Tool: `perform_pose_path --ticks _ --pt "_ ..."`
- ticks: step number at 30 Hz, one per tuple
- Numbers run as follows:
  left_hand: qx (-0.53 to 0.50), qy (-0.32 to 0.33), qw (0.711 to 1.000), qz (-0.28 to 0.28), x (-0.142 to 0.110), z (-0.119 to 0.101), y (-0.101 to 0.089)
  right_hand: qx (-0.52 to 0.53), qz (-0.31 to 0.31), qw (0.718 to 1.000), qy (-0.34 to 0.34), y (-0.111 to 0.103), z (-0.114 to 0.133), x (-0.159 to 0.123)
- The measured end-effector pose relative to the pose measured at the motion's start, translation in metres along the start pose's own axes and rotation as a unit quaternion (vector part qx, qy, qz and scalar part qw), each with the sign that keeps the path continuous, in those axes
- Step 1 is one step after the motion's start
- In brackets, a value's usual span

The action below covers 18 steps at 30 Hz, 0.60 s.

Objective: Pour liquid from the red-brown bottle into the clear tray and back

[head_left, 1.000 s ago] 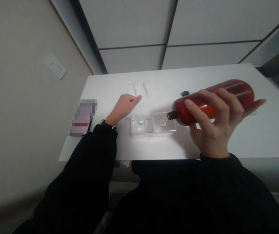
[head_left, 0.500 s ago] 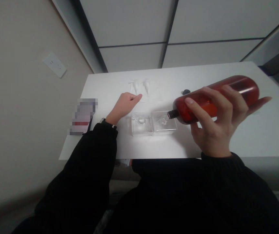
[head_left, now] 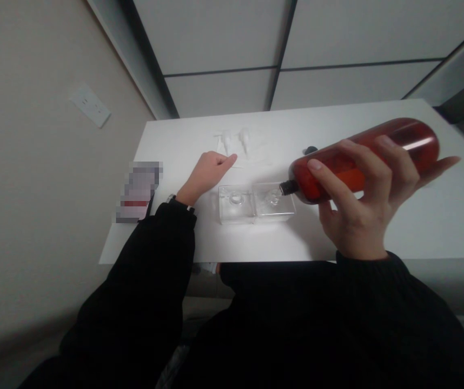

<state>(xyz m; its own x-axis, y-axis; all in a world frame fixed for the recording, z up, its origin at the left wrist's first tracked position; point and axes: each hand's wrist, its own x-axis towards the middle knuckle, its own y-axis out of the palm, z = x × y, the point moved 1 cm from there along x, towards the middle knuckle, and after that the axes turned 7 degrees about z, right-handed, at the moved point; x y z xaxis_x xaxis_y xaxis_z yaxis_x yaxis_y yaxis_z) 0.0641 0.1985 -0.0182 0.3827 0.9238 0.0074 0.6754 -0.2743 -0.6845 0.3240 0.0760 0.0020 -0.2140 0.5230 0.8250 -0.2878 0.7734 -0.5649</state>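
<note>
Pale grey panels with dark seams fill the view beyond a white table (head_left: 382,237), and a beige wall with a white outlet plate (head_left: 90,105) runs along its left side.

The fingers of the right hand (head_left: 362,216) wrap around a reddish-amber bottle (head_left: 339,178), holding it firmly, with the outermost finger splayed off to the side. The bottle lies tilted, its black neck (head_left: 288,187) low and just beside the right compartment of a clear two-compartment box (head_left: 256,204), with a round clear piece in each compartment. A small dark cap (head_left: 310,150) sits on the table just beyond the bottle.

The left hand (head_left: 211,173) rests on the table empty, its fingers (head_left: 227,159) loosely together and pointing toward translucent white pieces (head_left: 236,140) on a sheet. A wristwatch (head_left: 171,198) shows at the edge of the black sleeve (head_left: 151,259). Left of that hand lies a pixelated object (head_left: 138,192), too blurred to name.
</note>
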Motion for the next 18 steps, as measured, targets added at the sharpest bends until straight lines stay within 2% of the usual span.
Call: perform_pose_path --ticks 4,9,13,18 --pt "0.008 0.001 1.000 -0.001 -0.0003 -0.0005 0.0003 0.002 0.017 1.000 0.004 -0.0005 -0.0008 0.0023" --pt "0.004 0.006 1.000 -0.002 -0.0014 -0.0019 0.0003 -0.036 -0.015 0.998 -0.041 -0.0012 -0.0019 0.0029" --pt "0.016 0.009 1.000 -0.003 -0.0002 -0.0025 0.0001 -0.033 0.007 0.999 -0.024 -0.0029 -0.0007 0.0028" --pt "0.009 0.005 1.000 -0.002 -0.0001 -0.0038 0.0006 -0.016 -0.002 1.000 -0.026 -0.0018 -0.0011 0.0039"
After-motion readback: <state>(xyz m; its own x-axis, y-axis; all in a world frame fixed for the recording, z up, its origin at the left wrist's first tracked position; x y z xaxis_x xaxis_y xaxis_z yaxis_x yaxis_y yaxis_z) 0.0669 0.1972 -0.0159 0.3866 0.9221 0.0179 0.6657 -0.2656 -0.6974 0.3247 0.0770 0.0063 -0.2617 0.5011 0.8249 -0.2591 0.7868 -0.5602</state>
